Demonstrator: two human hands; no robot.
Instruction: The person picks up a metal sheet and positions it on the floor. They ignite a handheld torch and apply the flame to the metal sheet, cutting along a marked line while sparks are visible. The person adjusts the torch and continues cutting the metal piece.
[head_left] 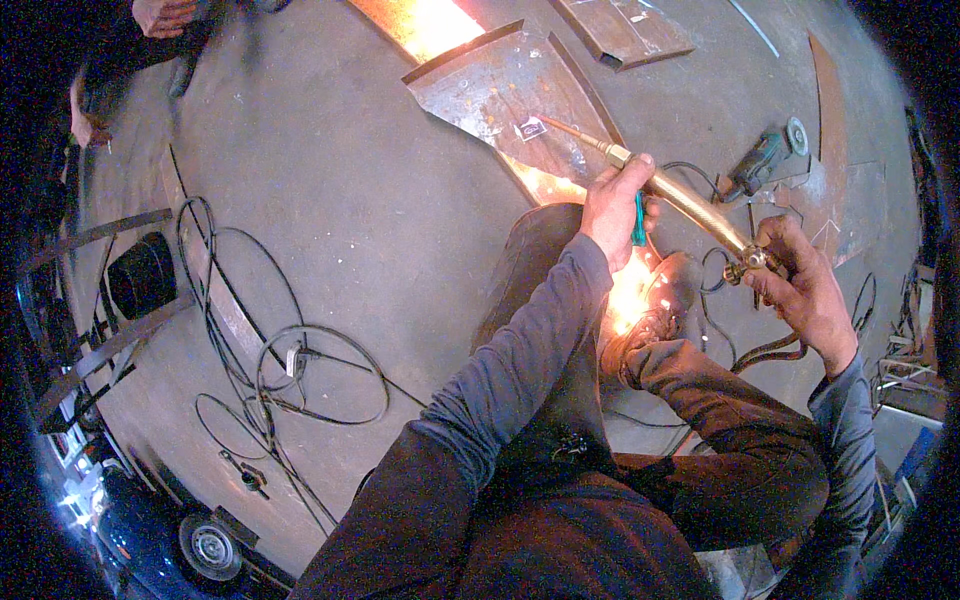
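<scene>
From where I stand, the workshop's grey concrete floor [330, 200] is strewn with looped black cables [325, 375], an angle grinder [765, 160] lies off to the right, and a dark blue car [150, 540] fills the lower left corner. Bright orange light [632, 290] flares beside the seated person's shoe [635, 355]. The brass torch [695, 208] is up in the air in front of the knees, slanting across both hands. The left hand [615, 212] is closed around its front, just behind the nut, with a small teal piece [640, 222] at the fingers that I can't identify. The right hand [800, 285] pinches the valve end [745, 265]. The slim copper tip [575, 132] points over a bent metal sheet [560, 95]; I can't tell whether they touch. I'd expect the torch to be stiff and fairly heavy for its length, with the hoses [775, 350], if they are its own, dragging at the rear. Its textured barrel looks the least slippery place to grip, the knobs suit fingertips only, and the thin tip, likely the easiest part to bend and perhaps hot, is best left alone.
</scene>
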